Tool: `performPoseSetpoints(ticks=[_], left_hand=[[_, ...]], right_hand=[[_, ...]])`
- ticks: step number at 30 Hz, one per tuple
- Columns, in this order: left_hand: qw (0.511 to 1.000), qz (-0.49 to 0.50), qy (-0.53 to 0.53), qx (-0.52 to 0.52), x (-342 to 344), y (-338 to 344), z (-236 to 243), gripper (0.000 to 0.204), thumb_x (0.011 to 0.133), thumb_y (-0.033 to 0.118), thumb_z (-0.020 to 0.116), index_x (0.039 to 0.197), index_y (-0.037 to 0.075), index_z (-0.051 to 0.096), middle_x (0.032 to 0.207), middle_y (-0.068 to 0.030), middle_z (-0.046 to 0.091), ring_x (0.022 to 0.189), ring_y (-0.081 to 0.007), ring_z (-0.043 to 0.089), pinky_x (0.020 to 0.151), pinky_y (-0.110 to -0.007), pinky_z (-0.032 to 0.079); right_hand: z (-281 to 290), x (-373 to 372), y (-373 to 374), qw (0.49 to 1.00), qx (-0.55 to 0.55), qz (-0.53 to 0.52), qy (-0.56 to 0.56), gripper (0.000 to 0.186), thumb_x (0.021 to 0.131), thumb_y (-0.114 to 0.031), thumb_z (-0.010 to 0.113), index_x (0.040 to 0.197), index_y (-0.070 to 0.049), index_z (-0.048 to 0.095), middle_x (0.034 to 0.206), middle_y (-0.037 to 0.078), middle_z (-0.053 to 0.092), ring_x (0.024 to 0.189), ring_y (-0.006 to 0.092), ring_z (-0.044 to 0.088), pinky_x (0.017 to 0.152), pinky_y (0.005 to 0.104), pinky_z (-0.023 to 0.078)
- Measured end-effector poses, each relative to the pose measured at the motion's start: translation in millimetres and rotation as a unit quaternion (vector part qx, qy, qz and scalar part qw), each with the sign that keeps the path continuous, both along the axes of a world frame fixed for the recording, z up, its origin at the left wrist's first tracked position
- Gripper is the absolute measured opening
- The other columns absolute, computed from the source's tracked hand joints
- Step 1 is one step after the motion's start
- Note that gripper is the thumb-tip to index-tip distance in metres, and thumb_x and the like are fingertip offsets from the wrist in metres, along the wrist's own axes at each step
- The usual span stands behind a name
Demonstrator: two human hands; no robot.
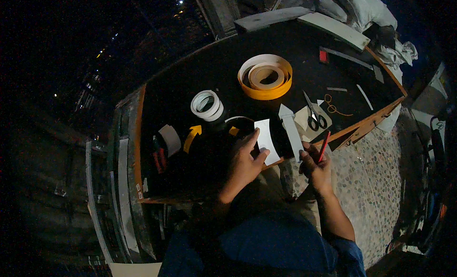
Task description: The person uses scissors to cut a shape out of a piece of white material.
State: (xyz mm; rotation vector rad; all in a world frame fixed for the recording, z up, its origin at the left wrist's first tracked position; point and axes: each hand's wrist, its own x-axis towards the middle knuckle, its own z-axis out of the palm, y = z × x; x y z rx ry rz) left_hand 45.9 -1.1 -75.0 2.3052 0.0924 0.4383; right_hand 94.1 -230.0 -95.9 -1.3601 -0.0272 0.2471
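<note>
My left hand (pixel 246 163) holds a curved white strip (pixel 266 136) at the table's near edge, index finger and thumb lying on its face. In my right hand (pixel 317 169) is a pale arrow-shaped cutout (pixel 290 130), pinched at its lower end with the arrowhead pointing away from me. A red pencil (pixel 325 145) sticks up from between the same hand's fingers. Just beyond the cutout, black-handled scissors (pixel 315 117) rest on a beige sheet (pixel 304 129). To the left lie a yellow arrow piece (pixel 192 138) and a smaller yellow piece (pixel 233 130).
On the dark tabletop (pixel 214 53) stand a large yellow tape roll (pixel 266 93) with a smaller roll inside, and white rolls (pixel 207 104). A metal square (pixel 350 59) lies far right, near a looped tan cord (pixel 332 105). Red-handled pliers (pixel 160 159) sit at left.
</note>
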Motion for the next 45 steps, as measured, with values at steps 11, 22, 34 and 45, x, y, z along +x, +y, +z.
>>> performPoseSetpoints(ticks=[11,22,34,45], left_hand=[[0.968,0.029,0.036,0.247,3.2,3.9,-16.1,0.066,0.086,0.041,0.076,0.137,0.002,0.063,0.158,-0.0202,0.042,0.140,-0.0462,0.041,0.117,-0.063,0.025],[0.969,-0.033,0.017,0.246,0.7,19.1,-11.9,0.058,0.089,0.035,0.070,0.134,-0.001,0.063,0.158,-0.0219,0.043,0.148,-0.0455,0.034,0.123,-0.064,0.012],[0.977,-0.037,0.021,0.208,4.2,19.7,-11.1,0.064,0.087,0.034,0.073,0.140,-0.001,0.059,0.161,-0.0232,0.038,0.149,-0.0480,0.032,0.124,-0.064,0.011],[0.974,-0.074,0.032,0.214,7.6,26.9,-11.5,0.082,0.092,0.040,0.070,0.154,-0.003,0.039,0.167,-0.0224,0.028,0.153,-0.0450,0.026,0.125,-0.063,0.006]], right_hand=[[-8.4,-38.1,7.4,0.995,-0.059,0.070,-0.033,0.028,0.101,0.001,0.060,0.129,0.004,0.065,0.110,0.007,0.071,0.102,0.0124,0.063,0.092,0.0282,0.050],[-22.7,-38.1,13.7,0.990,-0.091,0.096,-0.059,0.027,0.101,0.001,0.059,0.127,0.005,0.066,0.108,0.006,0.070,0.098,0.0117,0.062,0.088,0.0275,0.050],[-6.2,-23.4,2.0,0.993,-0.069,-0.049,-0.081,0.029,0.104,-0.014,0.061,0.126,0.002,0.069,0.086,0.001,0.064,0.068,0.0084,0.056,0.061,0.0244,0.046],[-32.4,-42.4,11.2,0.981,-0.127,0.082,-0.122,0.033,0.095,0.006,0.058,0.127,0.005,0.064,0.108,0.015,0.069,0.099,0.0209,0.066,0.091,0.0336,0.052]])
